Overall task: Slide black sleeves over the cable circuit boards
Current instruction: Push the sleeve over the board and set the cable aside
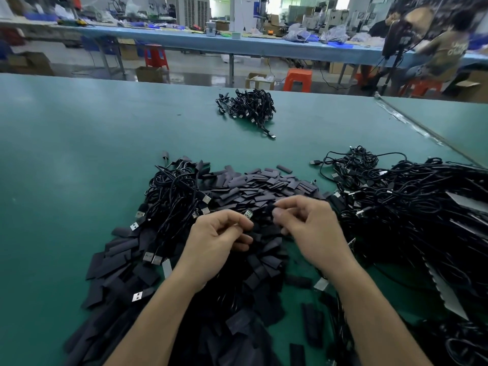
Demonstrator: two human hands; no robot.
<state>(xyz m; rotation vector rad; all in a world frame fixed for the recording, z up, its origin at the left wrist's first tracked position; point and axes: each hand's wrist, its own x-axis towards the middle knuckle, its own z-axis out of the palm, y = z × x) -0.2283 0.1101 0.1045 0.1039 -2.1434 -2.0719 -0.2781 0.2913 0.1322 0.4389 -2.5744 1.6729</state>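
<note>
While the left hand (pixel 216 233) pinches a cable end between thumb and curled fingers, the small circuit board (pixel 248 214) pokes out past the fingertips, its long axis pointing right and slightly far. The right hand (pixel 309 223) pinches one black sleeve (pixel 268 208) between thumb and forefinger just to the right of the board. The two lie roughly in line, and I cannot tell whether they touch yet. The coming move looks to turn on bringing the sleeve's open end leftward along that axis, with the right hand as the mover. Both hands work above the sleeve pile (pixel 264 183) on the green table (pixel 79 154), with tangled cables (pixel 409 207) at the right and a smaller bundle (pixel 248 104) far off. Pale lettering shows on a far worker's shirt (pixel 455 50), too blurred to read.
</note>
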